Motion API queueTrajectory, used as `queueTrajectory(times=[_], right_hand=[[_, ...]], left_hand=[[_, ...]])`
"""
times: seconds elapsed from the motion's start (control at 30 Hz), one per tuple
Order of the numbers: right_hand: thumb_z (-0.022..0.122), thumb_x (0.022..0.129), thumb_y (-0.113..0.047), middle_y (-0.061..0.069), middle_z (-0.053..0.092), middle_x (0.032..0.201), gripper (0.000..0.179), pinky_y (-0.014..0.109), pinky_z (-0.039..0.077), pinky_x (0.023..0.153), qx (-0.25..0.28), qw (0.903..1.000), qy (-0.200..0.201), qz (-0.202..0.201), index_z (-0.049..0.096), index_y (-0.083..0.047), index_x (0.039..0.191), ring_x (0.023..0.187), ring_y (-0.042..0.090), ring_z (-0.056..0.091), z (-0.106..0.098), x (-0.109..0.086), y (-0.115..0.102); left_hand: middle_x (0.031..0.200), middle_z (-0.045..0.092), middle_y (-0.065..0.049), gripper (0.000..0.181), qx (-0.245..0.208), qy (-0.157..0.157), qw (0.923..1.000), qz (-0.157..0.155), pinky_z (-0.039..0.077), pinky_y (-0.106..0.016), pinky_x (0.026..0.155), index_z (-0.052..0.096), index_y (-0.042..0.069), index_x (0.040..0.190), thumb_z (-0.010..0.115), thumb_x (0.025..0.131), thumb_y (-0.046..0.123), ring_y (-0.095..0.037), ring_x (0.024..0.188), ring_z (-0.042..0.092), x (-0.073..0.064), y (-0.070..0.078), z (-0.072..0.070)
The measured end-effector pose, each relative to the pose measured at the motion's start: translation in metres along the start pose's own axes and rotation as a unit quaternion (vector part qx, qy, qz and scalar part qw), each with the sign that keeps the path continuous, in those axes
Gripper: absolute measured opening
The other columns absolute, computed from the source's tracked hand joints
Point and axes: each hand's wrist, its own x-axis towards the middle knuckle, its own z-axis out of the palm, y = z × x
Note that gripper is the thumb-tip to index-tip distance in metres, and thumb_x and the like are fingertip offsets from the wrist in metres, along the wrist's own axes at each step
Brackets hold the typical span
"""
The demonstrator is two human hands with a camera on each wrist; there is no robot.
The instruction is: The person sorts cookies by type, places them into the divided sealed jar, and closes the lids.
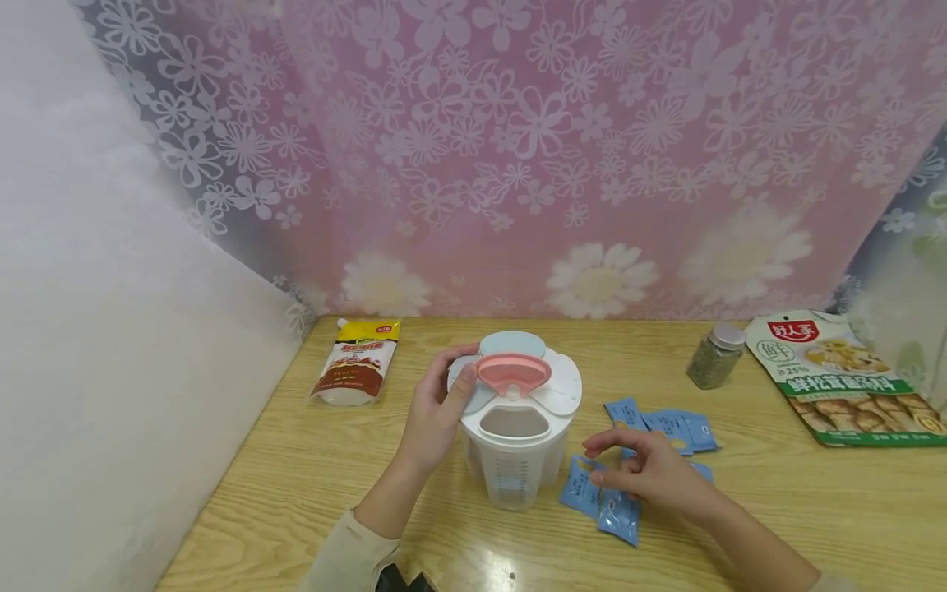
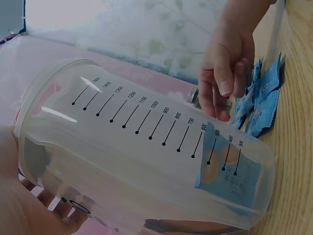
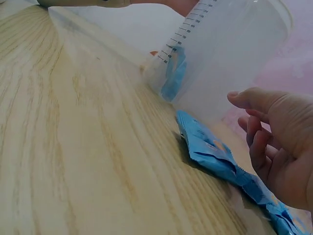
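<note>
A clear storage container [image 1: 510, 469] with measuring marks stands upright on the table. Its white lid has a raised pink flap [image 1: 514, 374] above an opening. My left hand [image 1: 436, 411] grips the lid's left edge, thumb near the flap. Through the clear wall a blue sachet [image 2: 230, 178] shows low inside the container. Just right of it, my right hand [image 1: 651, 473] hovers over several blue sachets [image 1: 619, 514], fingers loosely bent, thumb and index finger apart. Nothing shows between them. In the right wrist view, a blue sachet [image 3: 205, 147] lies below the fingers.
A yellow, white and brown spouted pouch [image 1: 358, 362] lies at the back left. Toward the back right are a glass jar [image 1: 715, 358] of dried herbs with a metal lid and a large green-and-white food bag [image 1: 843, 378]. A pink floral curtain [image 1: 518, 164] hangs behind the table.
</note>
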Motion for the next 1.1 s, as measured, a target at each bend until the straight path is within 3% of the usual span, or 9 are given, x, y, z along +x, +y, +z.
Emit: queueTrajectory(times=[0.4, 0.57, 0.77, 0.9, 1.0, 1.1], right_hand=[[0.083, 0.081, -0.016, 0.026, 0.061, 0.131, 0.060, 0.020, 0.036, 0.041, -0.025, 0.9996, 0.008, 0.009, 0.056, 0.000, 0.133, 0.046, -0.002, 0.036, 0.008, 0.002, 0.011], [0.085, 0.079, -0.021, 0.025, 0.061, 0.132, 0.065, 0.022, 0.037, 0.041, -0.058, 0.9980, 0.010, 0.021, 0.056, -0.002, 0.134, 0.045, -0.001, 0.036, 0.010, 0.001, 0.013], [0.084, 0.080, -0.024, 0.025, 0.060, 0.135, 0.062, 0.021, 0.036, 0.043, -0.075, 0.9959, 0.030, 0.041, 0.058, -0.003, 0.132, 0.047, 0.000, 0.031, 0.011, 0.002, 0.011], [0.080, 0.085, -0.025, 0.027, 0.059, 0.132, 0.054, 0.022, 0.040, 0.043, -0.071, 0.9953, 0.044, 0.050, 0.059, -0.004, 0.130, 0.047, 0.000, 0.037, 0.010, 0.002, 0.010], [0.077, 0.088, -0.026, 0.027, 0.061, 0.127, 0.047, 0.023, 0.043, 0.043, -0.057, 0.9945, 0.062, 0.062, 0.062, -0.003, 0.127, 0.049, 0.003, 0.046, 0.008, 0.002, 0.010], [0.075, 0.090, -0.027, 0.024, 0.068, 0.112, 0.044, 0.021, 0.042, 0.041, -0.030, 0.9929, 0.077, 0.085, 0.064, -0.002, 0.124, 0.049, 0.005, 0.050, 0.006, 0.002, 0.010]], left_hand=[[0.145, 0.049, -0.013, 0.035, 0.004, 0.001, 1.0000, -0.002, 0.046, -0.023, 0.103, 0.051, 0.004, 0.136, 0.049, 0.105, 0.020, -0.020, 0.128, 0.050, 0.000, 0.000, 0.001], [0.145, 0.049, -0.013, 0.035, 0.005, 0.001, 1.0000, -0.002, 0.046, -0.022, 0.103, 0.051, 0.004, 0.136, 0.049, 0.105, 0.020, -0.020, 0.128, 0.049, 0.000, 0.000, 0.001], [0.145, 0.049, -0.012, 0.035, 0.006, -0.001, 1.0000, -0.006, 0.046, -0.023, 0.103, 0.051, 0.005, 0.137, 0.049, 0.105, 0.021, -0.020, 0.128, 0.050, 0.000, -0.001, 0.000], [0.146, 0.049, -0.011, 0.035, 0.009, 0.001, 0.9999, -0.011, 0.045, -0.023, 0.104, 0.051, 0.006, 0.137, 0.049, 0.105, 0.022, -0.021, 0.130, 0.049, 0.000, 0.000, 0.001], [0.147, 0.049, -0.011, 0.035, 0.009, 0.002, 0.9999, -0.010, 0.044, -0.023, 0.106, 0.051, 0.006, 0.137, 0.050, 0.105, 0.021, -0.022, 0.131, 0.048, 0.000, 0.000, 0.001], [0.146, 0.049, -0.011, 0.035, 0.007, 0.002, 0.9999, -0.008, 0.043, -0.023, 0.106, 0.051, 0.006, 0.137, 0.049, 0.105, 0.021, -0.023, 0.131, 0.048, 0.000, 0.000, 0.001]])
